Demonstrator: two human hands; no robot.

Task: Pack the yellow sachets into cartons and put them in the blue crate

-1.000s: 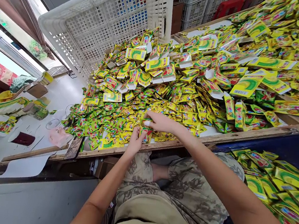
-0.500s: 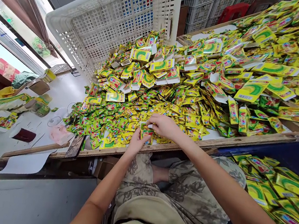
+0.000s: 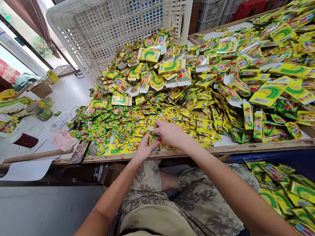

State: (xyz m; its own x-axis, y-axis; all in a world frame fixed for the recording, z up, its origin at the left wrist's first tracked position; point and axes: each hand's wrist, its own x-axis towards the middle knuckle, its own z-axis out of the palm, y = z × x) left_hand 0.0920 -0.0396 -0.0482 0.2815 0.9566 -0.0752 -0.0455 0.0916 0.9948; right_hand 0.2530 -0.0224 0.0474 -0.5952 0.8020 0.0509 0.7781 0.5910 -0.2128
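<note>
My left hand is closed around a small green, yellow and red packet, with the thumb across its front. I cannot tell whether it is a sachet or a little carton. At its upper end the fingers of my right hand are pinched together, and whatever they grip is hidden beneath them. Both hands are low over the near edge of the table. Around them lies a heap of small yellow and green sachets. Yellow open-ended cartons rest on the heap farther back.
A white plastic crate lies tipped behind the heap, its mouth facing it. A wooden rim edges the table. Filled cartons sit in a blue bin at my right. At left are a jar and a dark red cup-like object.
My right hand's fingers have tipped down and closed in at the packet's upper end. The left hand keeps its hold, nearly still. The view has shifted slightly.
</note>
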